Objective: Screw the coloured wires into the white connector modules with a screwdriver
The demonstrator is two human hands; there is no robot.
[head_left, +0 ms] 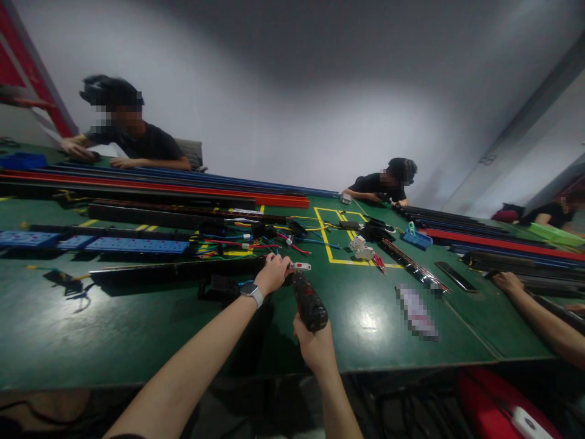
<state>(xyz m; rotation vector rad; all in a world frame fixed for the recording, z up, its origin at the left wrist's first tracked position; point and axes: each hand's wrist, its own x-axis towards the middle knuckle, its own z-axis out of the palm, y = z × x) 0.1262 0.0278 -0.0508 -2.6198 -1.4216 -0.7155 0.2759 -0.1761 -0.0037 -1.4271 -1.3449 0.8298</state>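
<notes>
My right hand [315, 341] is wrapped round the handle of a black power screwdriver [311, 305], whose front end points away from me. Its tip meets a small white part with a red spot [301, 266]. My left hand [273, 273], with a watch on the wrist, has its fingers closed at the right end of a long black strip [183, 271], beside the white part. Which of these the left fingers grip is hidden. Coloured wires [247, 238] lie just beyond my hands. A black bracket-like part [218, 288] sits left of my left wrist.
Blue socket strips [137, 245] and long red rails [283, 200] lie left and beyond. To the right are white connectors [362, 249], a copper-lined strip [411, 265], a phone [456, 276] and a blue bin [417, 239]. Another person's hand [508, 283] rests at far right; others sit opposite.
</notes>
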